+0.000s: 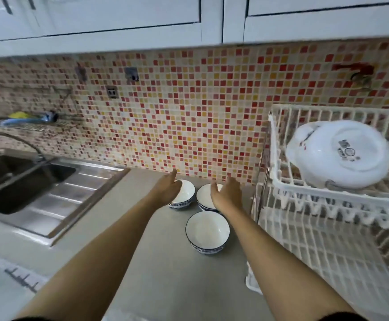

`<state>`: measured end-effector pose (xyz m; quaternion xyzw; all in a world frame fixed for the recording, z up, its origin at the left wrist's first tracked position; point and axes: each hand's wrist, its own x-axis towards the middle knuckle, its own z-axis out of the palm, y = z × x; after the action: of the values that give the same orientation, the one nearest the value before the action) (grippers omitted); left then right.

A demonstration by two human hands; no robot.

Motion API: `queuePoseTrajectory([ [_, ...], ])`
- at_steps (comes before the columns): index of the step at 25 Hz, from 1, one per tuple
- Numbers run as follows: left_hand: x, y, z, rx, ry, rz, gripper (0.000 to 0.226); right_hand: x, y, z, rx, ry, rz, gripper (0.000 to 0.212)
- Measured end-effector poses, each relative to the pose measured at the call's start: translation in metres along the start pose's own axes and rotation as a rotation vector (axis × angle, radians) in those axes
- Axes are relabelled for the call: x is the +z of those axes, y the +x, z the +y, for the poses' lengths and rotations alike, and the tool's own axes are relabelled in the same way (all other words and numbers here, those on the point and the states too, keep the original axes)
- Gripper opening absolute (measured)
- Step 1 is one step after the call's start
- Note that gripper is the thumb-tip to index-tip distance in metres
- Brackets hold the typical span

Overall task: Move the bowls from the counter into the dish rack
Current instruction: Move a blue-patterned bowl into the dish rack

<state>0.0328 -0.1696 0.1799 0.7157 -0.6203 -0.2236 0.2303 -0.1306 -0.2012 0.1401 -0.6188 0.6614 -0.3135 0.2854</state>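
Note:
Three white bowls with blue patterned rims stand upright on the grey counter (161,262). The back left bowl (185,194) lies partly under my left hand (166,189), which hovers over its left rim with fingers apart. The back right bowl (204,196) is partly covered by my right hand (227,193), open above its right side. A third bowl (207,231) sits nearer me, between my forearms, untouched. The white wire dish rack (316,239) stands at the right, two tiers high.
A large white bowl (341,154) lies upside down on the rack's upper tier. A steel double sink (33,179) with a tap (15,141) is at the left. Mosaic tiled wall runs behind; white cabinets hang overhead.

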Motion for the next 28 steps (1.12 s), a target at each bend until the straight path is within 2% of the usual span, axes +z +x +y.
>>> queuePoseTrajectory([
  [2,0.037,0.007,-0.025,-0.057,0.084,-0.088,0.049,0.024,0.004,0.044,0.185,-0.032,-0.001,0.06],
  [6,0.108,0.018,-0.068,-0.207,0.117,-0.239,0.051,0.071,0.002,0.111,0.365,-0.168,-0.08,0.062],
  [10,0.15,0.028,-0.085,-0.37,-0.013,-0.266,0.045,0.1,-0.002,0.14,0.408,-0.199,-0.187,0.051],
  [12,0.158,0.031,-0.086,-0.406,-0.075,-0.251,0.04,0.103,-0.003,0.142,0.429,-0.192,-0.171,0.041],
  [15,0.158,0.033,-0.091,-0.401,-0.06,-0.277,0.038,0.105,-0.007,0.14,0.444,-0.184,-0.128,0.038],
  [18,0.133,0.033,-0.099,-0.401,-0.184,-0.181,0.033,0.099,-0.012,0.12,0.292,-0.219,-0.096,0.031],
  [20,0.106,0.037,-0.099,-0.353,-0.161,-0.08,0.033,0.089,-0.012,0.095,0.172,-0.168,-0.099,0.031],
  [24,0.034,0.045,-0.079,-0.08,-0.026,0.124,0.042,0.054,-0.016,0.019,-0.114,-0.12,-0.051,0.046],
  [28,-0.03,0.029,-0.05,0.117,-0.294,0.34,0.041,0.004,-0.031,-0.056,-0.321,-0.007,0.118,0.041],
])
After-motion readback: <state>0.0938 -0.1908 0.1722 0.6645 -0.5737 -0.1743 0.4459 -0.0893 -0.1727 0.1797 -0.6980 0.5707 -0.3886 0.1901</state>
